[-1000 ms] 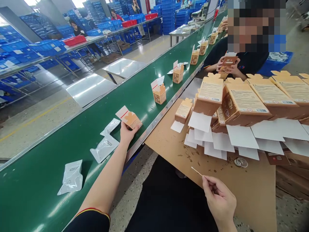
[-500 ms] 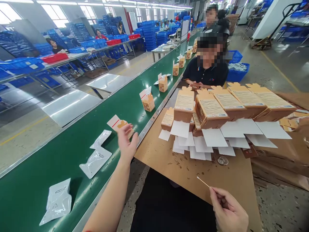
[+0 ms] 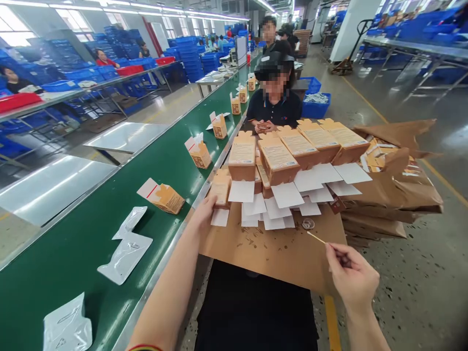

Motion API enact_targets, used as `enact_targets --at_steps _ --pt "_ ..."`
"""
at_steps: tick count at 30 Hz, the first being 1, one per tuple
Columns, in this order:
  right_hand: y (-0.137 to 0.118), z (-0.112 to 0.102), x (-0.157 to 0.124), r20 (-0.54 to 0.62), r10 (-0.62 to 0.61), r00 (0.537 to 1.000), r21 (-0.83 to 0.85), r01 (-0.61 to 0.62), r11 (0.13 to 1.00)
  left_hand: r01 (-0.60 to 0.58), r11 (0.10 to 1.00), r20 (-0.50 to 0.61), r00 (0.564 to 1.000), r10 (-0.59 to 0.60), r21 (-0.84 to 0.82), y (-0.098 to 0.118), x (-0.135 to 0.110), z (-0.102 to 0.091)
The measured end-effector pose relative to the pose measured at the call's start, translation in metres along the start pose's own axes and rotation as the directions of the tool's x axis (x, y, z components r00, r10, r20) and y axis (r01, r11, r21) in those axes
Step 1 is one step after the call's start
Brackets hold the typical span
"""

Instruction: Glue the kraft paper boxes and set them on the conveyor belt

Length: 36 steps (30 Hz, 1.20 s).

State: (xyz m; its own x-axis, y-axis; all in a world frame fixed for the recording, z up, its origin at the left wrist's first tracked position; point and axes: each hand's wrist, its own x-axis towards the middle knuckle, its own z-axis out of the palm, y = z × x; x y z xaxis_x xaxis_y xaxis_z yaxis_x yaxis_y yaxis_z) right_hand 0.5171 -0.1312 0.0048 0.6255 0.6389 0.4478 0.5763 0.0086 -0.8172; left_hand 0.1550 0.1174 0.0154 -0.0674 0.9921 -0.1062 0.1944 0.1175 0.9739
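Observation:
My left hand [image 3: 205,215] reaches over the edge of the brown cardboard sheet [image 3: 278,251] and touches a small flat orange carton [image 3: 221,187] at the near left of a pile of flat cartons [image 3: 288,156]. Its fingers are mostly hidden behind the hand. My right hand [image 3: 353,278] pinches a thin stick [image 3: 316,237] that points up and left over the cardboard. A folded orange carton with a white flap [image 3: 163,196] lies on the green conveyor belt [image 3: 73,243], apart from both hands.
Clear plastic packets [image 3: 126,248] lie on the belt near me. Further along stand several upright orange cartons [image 3: 199,152]. A person in dark clothes [image 3: 275,105] sits behind the pile. Brown paper bags [image 3: 398,185] sit on the right. Blue crates fill the far left.
My left hand let go of the folded carton on the belt and swung right to the carton pile. The camera view shifted right. My right hand kept the stick.

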Motion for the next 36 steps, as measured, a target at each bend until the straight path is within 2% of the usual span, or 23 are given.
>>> enact_targets --at_steps 2,5,7,9,13,16,19,21,24,27,30,33,36 --pt "0.008 -0.003 0.014 0.021 -0.02 1.0 -0.073 0.022 0.997 0.069 0.996 0.024 0.997 -0.067 -0.061 -0.009 -0.029 -0.022" --pt "0.016 0.001 0.032 0.113 -0.065 0.991 -0.182 0.085 0.98 0.187 0.949 0.084 0.982 -0.171 -0.253 -0.023 -0.073 -0.052" --pt "0.02 0.009 0.04 0.183 -0.076 0.98 -0.23 0.118 0.966 0.209 0.929 0.08 0.978 -0.194 -0.304 -0.03 -0.096 -0.061" --pt "0.023 0.018 0.046 0.234 -0.087 0.968 -0.256 0.148 0.955 0.191 0.936 0.048 0.981 -0.185 -0.296 -0.033 -0.108 -0.061" --pt "0.026 0.028 0.056 0.28 -0.109 0.954 -0.278 0.189 0.942 0.171 0.946 0.066 0.985 -0.159 -0.276 -0.036 -0.11 -0.042" --pt "0.022 0.021 0.053 0.232 -0.11 0.966 -0.283 0.175 0.943 0.181 0.94 0.093 0.983 -0.161 -0.288 -0.039 -0.105 -0.027" --pt "0.01 0.015 0.029 0.146 -0.096 0.985 -0.203 0.125 0.971 0.174 0.941 0.075 0.984 -0.159 -0.29 -0.044 -0.103 -0.02" --pt "-0.005 0.02 0.002 0.194 -0.075 0.978 -0.065 0.09 0.994 0.187 0.939 0.079 0.982 -0.172 -0.287 -0.047 -0.102 -0.019" --pt "-0.032 0.05 -0.04 0.39 -0.088 0.917 0.13 0.039 0.991 0.2 0.938 0.089 0.979 -0.182 -0.284 -0.051 -0.102 -0.02" --pt "-0.056 0.092 -0.068 0.481 -0.177 0.859 0.237 0.067 0.969 0.185 0.944 0.112 0.981 -0.159 -0.275 -0.054 -0.102 -0.021" --pt "-0.065 0.125 -0.079 0.554 -0.231 0.8 0.262 0.096 0.96 0.169 0.95 0.122 0.983 -0.141 -0.263 -0.058 -0.104 -0.019" --pt "-0.064 0.139 -0.081 0.588 -0.245 0.771 0.255 0.111 0.961 0.134 0.961 0.086 0.99 -0.116 -0.244 -0.063 -0.106 -0.018" --pt "-0.061 0.139 -0.08 0.588 -0.245 0.771 0.256 0.11 0.96 0.12 0.965 0.073 0.992 -0.106 -0.234 -0.068 -0.107 -0.018"
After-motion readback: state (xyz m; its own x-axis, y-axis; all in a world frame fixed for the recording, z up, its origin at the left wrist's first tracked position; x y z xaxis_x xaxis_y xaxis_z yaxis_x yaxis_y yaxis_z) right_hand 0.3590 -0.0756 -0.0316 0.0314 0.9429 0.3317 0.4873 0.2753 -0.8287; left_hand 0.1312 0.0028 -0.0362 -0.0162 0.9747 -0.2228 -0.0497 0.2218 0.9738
